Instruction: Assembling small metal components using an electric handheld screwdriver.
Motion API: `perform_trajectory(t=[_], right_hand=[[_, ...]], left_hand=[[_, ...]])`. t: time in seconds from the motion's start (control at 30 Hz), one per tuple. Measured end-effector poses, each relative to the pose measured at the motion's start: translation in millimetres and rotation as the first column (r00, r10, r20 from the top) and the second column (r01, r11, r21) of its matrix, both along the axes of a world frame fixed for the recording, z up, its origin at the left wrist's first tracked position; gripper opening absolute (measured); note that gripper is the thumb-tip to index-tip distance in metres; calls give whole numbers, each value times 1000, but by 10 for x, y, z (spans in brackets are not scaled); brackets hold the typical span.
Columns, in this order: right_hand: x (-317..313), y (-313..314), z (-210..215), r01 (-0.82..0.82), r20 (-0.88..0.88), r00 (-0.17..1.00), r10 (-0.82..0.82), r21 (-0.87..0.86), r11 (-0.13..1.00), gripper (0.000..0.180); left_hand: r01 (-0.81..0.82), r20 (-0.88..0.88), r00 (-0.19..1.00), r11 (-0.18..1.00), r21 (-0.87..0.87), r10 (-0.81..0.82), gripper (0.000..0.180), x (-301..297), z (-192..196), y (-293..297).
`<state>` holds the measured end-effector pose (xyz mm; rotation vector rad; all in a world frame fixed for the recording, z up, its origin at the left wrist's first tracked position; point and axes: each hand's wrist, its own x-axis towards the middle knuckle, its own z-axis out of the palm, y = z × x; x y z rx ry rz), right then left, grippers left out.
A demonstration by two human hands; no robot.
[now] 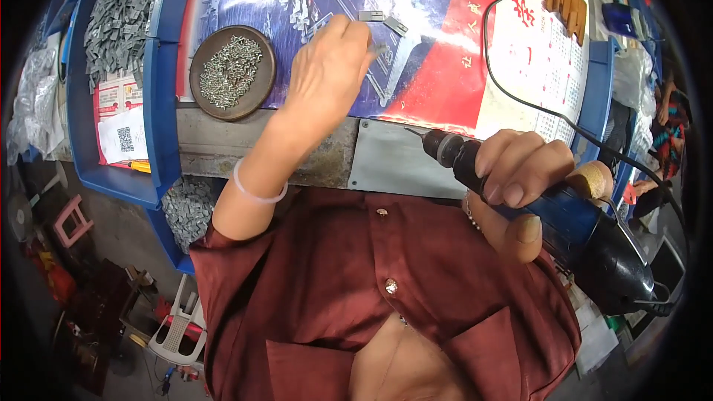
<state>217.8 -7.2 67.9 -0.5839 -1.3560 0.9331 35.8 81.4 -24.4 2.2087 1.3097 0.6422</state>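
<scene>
Right hand (529, 167) grips driver (568, 219). Left hand (330, 61) curled narrow near grey clips (370, 15); cannot tell if holding anything.

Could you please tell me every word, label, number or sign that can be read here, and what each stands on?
Poster: large red characters on the pale part, light ones on the red part; I won't copy the wording.
Poster, right side: rows of small print, too small to read.
White paper in the blue bin: a square code, no words I can read.
</scene>
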Motion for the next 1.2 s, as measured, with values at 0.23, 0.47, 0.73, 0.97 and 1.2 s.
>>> perform_trajectory(t=[0.23, 0.47, 0.73, 0.97, 1.2], right_hand=[[-44, 40, -99, 43, 47, 998, -42, -7, 999, 44], [-179, 107, -222, 118, 99, 988, -119, 18, 993, 42], [-247, 143, -335, 111, 97, 989, -111, 2, 994, 41], [-241, 141, -339, 107, 139, 985, -100, -40, 993, 42], [-226, 169, -357, 67, 182, 981, -60, -27, 997, 45]], left_hand=[[123, 57, 991, 988, -89, -118, 22, -58, 98, -389], [134, 60, 989, 991, -24, -132, 12, -25, 6, -467], [135, 69, 989, 990, -36, -132, 10, -50, -15, -488], [156, 83, 985, 987, -43, -152, 9, -58, -32, -473], [158, 86, 984, 987, -41, -154, 9, -68, -32, -473]])
